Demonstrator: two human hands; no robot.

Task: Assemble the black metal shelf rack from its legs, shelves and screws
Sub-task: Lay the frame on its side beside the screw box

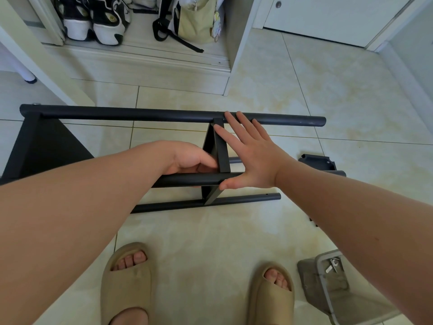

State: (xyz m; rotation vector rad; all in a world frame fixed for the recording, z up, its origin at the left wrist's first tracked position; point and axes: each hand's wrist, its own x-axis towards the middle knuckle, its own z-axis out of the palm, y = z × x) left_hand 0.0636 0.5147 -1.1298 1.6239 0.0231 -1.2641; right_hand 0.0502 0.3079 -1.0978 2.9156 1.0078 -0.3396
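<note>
Glossy beige tiled floor point(304, 95) — white cabinet point(236, 55) ahead, white door point(328, 17) beyond — soft daylight

Shelf rack point(182, 180): black metal, part-built, lying on its side on the tile floor. Round tube legs run left to right: far leg point(173, 115), near leg point(194, 179), low leg point(246, 199). End shelf point(39, 146) fixed at left. Middle shelf point(222, 153) stands on edge between the legs. Loose shelf point(316, 161) lies at right.

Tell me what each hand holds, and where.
Left hand grips the near black round metal leg tube beside the middle black shelf panel; right hand holds nothing, pressing flat on that panel.
</note>
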